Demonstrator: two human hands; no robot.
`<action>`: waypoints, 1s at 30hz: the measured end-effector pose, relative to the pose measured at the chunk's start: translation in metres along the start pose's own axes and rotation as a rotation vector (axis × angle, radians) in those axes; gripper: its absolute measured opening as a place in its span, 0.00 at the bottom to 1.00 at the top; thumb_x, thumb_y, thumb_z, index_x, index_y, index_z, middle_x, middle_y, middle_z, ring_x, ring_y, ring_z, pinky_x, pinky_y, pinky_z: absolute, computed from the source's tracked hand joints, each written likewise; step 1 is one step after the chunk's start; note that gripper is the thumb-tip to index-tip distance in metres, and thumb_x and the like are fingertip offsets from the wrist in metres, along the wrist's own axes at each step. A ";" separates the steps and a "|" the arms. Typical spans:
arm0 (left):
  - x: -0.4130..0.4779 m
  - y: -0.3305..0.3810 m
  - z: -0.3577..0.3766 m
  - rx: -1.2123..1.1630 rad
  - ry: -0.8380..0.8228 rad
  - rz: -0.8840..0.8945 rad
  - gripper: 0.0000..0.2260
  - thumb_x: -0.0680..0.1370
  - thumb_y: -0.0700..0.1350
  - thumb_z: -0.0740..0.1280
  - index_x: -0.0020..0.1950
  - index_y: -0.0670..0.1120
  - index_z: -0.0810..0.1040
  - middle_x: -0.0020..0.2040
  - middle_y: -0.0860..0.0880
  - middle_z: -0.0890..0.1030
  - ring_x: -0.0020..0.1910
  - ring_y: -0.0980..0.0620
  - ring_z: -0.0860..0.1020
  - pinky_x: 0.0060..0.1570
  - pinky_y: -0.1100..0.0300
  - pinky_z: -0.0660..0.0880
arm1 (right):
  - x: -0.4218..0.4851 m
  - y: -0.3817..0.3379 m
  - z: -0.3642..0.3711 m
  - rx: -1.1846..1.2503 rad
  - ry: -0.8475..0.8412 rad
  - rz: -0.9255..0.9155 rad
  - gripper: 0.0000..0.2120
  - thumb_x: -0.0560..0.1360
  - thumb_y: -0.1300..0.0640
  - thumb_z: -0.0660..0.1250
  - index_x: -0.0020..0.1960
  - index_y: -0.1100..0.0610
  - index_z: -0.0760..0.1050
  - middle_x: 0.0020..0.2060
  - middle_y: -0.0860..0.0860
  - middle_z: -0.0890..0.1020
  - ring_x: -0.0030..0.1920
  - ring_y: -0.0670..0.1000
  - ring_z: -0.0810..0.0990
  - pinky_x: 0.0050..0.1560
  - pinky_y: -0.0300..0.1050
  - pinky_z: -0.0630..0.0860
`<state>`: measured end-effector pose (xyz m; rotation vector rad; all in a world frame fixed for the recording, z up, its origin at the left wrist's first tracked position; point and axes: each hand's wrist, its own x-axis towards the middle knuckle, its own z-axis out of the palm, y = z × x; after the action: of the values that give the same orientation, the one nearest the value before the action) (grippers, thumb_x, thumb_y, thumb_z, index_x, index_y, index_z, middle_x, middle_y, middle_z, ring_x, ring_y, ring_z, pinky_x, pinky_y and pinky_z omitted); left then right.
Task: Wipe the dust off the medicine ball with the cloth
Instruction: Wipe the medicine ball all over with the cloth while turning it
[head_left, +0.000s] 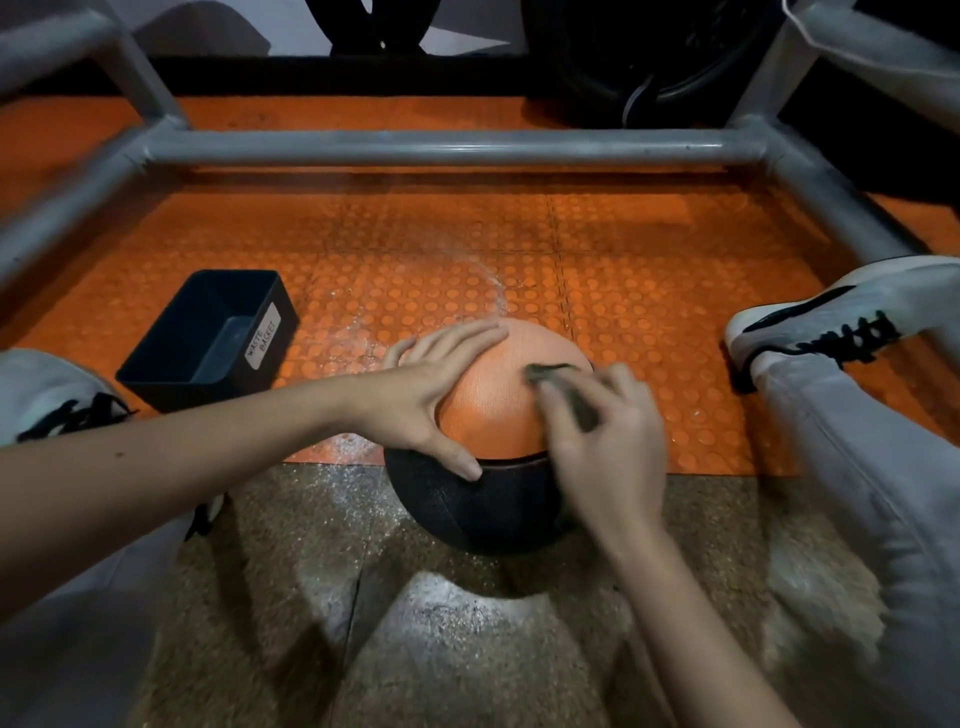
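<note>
Nearest is a speckled brown floor (415, 623) between the person's pale trouser legs (857, 467). The medicine ball (493, 415) sits on the edge where that floor meets an orange studded mat (649, 291). Its near half is black and its top and far side are orange.

The left hand (431, 395) lies flat on the ball's upper left, fingers straight and slightly spread over the orange part. Its thumb rests along the seam between orange and black.

The right hand (608, 441) is on the ball's upper right and is blurred. Its fingers seem to be curled around a dark grey cloth (566, 395), which is pressed against the orange surface near the top. How exactly the fingers grip it cannot be told through the blur.

White dust (358, 338) is scattered on the mat to the left of and behind the ball.

Further left on the mat stands an open black box (208, 338) with a label reading "WASTE BASKET", near the ball but apart from it.

A white shoe with black laces (841, 317) rests on the mat to the right, and another shoe (57, 400) shows at the left edge.

Beyond them a grey pipe frame (441, 148) runs across the mat and down both sides.
</note>
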<state>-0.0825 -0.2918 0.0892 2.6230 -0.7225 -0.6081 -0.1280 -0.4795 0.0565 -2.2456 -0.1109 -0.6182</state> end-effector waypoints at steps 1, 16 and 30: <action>-0.001 -0.001 0.000 -0.003 0.004 0.009 0.54 0.58 0.69 0.69 0.70 0.65 0.34 0.68 0.71 0.37 0.69 0.66 0.38 0.69 0.49 0.36 | -0.008 -0.012 0.003 -0.044 -0.016 -0.111 0.10 0.74 0.49 0.64 0.48 0.48 0.83 0.39 0.48 0.77 0.43 0.51 0.73 0.43 0.46 0.68; 0.007 0.003 0.000 0.009 0.022 -0.006 0.55 0.55 0.71 0.66 0.73 0.62 0.37 0.74 0.64 0.38 0.73 0.62 0.39 0.72 0.44 0.39 | -0.013 -0.020 0.008 -0.146 -0.023 -0.236 0.09 0.72 0.48 0.64 0.45 0.48 0.81 0.41 0.48 0.76 0.44 0.52 0.71 0.42 0.47 0.62; 0.006 0.002 0.003 -0.013 0.030 0.001 0.54 0.54 0.72 0.65 0.70 0.65 0.35 0.71 0.69 0.38 0.70 0.65 0.39 0.71 0.48 0.38 | 0.003 -0.001 0.007 -0.063 -0.023 -0.132 0.08 0.73 0.49 0.66 0.49 0.47 0.82 0.40 0.44 0.73 0.45 0.47 0.68 0.45 0.45 0.62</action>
<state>-0.0797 -0.2976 0.0860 2.6141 -0.7089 -0.5699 -0.1228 -0.4746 0.0546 -2.3199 -0.2563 -0.6748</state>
